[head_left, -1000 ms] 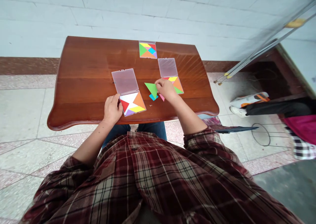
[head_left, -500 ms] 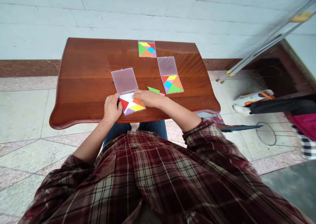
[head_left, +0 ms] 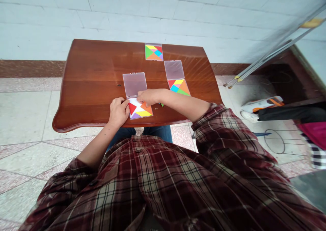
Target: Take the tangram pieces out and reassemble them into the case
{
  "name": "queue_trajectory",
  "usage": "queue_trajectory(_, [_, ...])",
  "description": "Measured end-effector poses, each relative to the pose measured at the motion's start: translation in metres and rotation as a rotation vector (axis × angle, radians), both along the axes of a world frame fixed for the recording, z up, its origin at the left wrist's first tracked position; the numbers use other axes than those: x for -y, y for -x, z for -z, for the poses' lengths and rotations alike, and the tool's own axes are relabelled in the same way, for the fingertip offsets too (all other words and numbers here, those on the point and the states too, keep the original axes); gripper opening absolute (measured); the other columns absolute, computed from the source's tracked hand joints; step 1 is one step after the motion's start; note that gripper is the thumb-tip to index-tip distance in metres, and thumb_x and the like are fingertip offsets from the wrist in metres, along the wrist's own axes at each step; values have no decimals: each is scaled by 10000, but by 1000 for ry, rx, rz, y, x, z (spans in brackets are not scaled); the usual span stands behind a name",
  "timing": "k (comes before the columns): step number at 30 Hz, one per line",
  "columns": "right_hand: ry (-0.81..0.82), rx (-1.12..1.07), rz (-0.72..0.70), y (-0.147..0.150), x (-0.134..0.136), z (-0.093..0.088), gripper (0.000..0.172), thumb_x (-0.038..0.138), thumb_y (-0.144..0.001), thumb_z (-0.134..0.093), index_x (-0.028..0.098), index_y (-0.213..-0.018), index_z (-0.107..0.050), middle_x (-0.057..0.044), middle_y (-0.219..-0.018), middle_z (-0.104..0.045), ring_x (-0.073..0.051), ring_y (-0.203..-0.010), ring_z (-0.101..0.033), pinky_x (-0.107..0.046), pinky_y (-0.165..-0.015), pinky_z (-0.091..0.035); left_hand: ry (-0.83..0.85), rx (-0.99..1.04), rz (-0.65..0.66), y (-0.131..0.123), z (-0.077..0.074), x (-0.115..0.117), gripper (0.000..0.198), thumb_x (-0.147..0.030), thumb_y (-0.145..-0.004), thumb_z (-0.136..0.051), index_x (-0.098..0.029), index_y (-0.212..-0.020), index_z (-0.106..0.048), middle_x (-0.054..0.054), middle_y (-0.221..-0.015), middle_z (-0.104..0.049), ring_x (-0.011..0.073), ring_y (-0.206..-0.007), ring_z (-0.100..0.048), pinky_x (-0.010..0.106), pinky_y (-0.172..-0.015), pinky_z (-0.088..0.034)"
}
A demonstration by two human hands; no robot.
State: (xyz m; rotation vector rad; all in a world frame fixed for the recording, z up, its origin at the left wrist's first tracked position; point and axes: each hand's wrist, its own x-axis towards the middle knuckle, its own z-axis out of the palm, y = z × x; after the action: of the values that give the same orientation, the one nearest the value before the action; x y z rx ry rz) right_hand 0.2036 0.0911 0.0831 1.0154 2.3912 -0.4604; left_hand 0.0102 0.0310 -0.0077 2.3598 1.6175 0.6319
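My left hand (head_left: 118, 111) is curled against the left edge of the nearest tangram tray (head_left: 141, 111), steadying it. That tray holds red, orange, yellow and purple pieces around a white gap, and its clear lid (head_left: 134, 83) lies open behind it. My right hand (head_left: 148, 96) reaches across to the tray's upper edge. Its fingers are pressed together over the white gap, and what they pinch is hidden. A sliver of a loose green piece (head_left: 161, 104) shows just past my right forearm.
On the brown wooden table (head_left: 91, 75), a second open tangram case (head_left: 179, 87) with its lid (head_left: 174, 70) lies to the right. A third filled tangram (head_left: 153, 52) sits at the far edge. Metal rods, a shoe and cloth lie on the floor at right.
My right hand came from the loose pieces beside the second case leftwards to the near tray's upper edge. The loose pieces are now mostly hidden by my forearm. My left hand stayed.
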Motion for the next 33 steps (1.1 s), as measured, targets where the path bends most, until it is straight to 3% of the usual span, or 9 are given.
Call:
queue_trajectory(7, [16, 33, -63, 1, -2, 5, 260, 74, -786, -655, 184, -1021, -658, -15, -1027, -642, -131, -769, -529, -259, -619, -304, -17, -27, -9, -2, 3, 1, 333, -250, -894, -451, -217, -1141, -672, 125, -1122, -587, 298, -1085, -489, 462, -936, -402])
queue_trajectory(12, [94, -60, -18, -2, -7, 9, 271, 42, -757, -664, 210, -969, -676, 14, -970, -649, -116, -751, -524, -245, -631, -320, -26, -33, -9, -1, 2, 0, 341, -249, -896, -437, -215, -1142, -670, 132, -1124, -581, 300, -1080, -486, 465, -932, -403])
queue_trajectory(17, [161, -246, 80, -14, -13, -4, 164, 54, -762, -650, 186, -854, -682, 19, -910, -670, -110, -765, -535, -242, -683, -367, -24, -31, -7, -1, 2, 0, 347, -254, -906, -424, -226, -1150, -669, 132, -1130, -574, 300, -1085, -482, 466, -936, -402])
queue_trajectory(21, [200, -432, 271, -38, -15, -16, 88, 106, -798, -641, 184, -836, -659, 32, -793, -654, -108, -756, -544, -259, -722, -397, -34, -28, -7, 0, 2, 0, 339, -246, -899, -437, -234, -1144, -672, 127, -1117, -583, 299, -1067, -490, 473, -929, -405])
queue_trajectory(24, [164, -590, 523, -64, -9, -15, 75, 120, -823, -625, 182, -860, -608, 29, -767, -624, -104, -727, -548, -263, -708, -425, -38, -25, -3, 0, 2, 0, 335, -250, -898, -438, -231, -1131, -678, 127, -1111, -588, 299, -1061, -492, 471, -918, -407])
queue_trajectory(29, [91, -623, 1037, -103, 14, 13, 119, 132, -874, -564, 184, -977, -537, 41, -639, -528, -121, -596, -521, -281, -609, -447, -20, -8, -2, 0, 1, 0, 347, -257, -906, -425, -220, -1142, -677, 134, -1122, -587, 308, -1081, -488, 476, -935, -404])
queue_trajectory(33, [-34, -515, 1092, -115, 30, 32, 166, 136, -881, -534, 165, -1043, -559, -4, -726, -578, -154, -683, -574, -306, -671, -479, -11, -8, -3, 0, 1, 0, 351, -244, -900, -426, -224, -1145, -676, 137, -1126, -587, 311, -1075, -486, 487, -936, -405])
